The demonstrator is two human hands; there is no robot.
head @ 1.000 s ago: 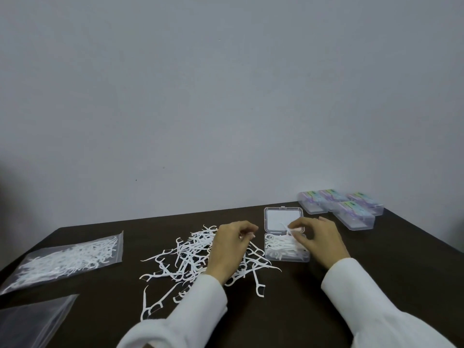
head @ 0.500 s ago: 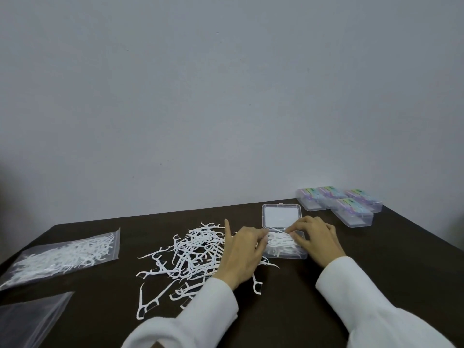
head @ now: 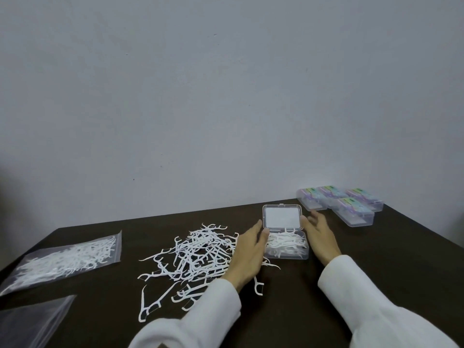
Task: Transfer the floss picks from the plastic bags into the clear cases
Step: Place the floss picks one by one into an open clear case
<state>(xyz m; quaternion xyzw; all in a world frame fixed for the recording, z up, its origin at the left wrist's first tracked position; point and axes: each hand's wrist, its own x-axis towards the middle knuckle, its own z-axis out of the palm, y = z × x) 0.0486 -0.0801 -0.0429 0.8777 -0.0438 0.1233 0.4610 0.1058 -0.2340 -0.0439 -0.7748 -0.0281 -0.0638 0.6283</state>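
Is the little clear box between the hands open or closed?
Open: the clear case's lid stands raised behind it, and floss picks lie exposed inside.

Soft, even, dimmish light, no hard shadows. Wall [head: 226, 84] darkens into vignette at 9 o'clock. Dark tabletop [head: 376, 259] shows no glare; faint sheen on empty bag [head: 30, 320] at 8 o'clock. Right hand [head: 320, 237] fingertips motion-blurred. Wide-angle bowing of tabletop edge; overall slightly soft.

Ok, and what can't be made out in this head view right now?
- Labels on the closed cases: too small and blurred to read.
- Right hand fingers: motion-blurred beside the open case.
- Empty bag: cut off by the frame's lower-left edge.
- Loose floss picks: partly hidden under the left hand.
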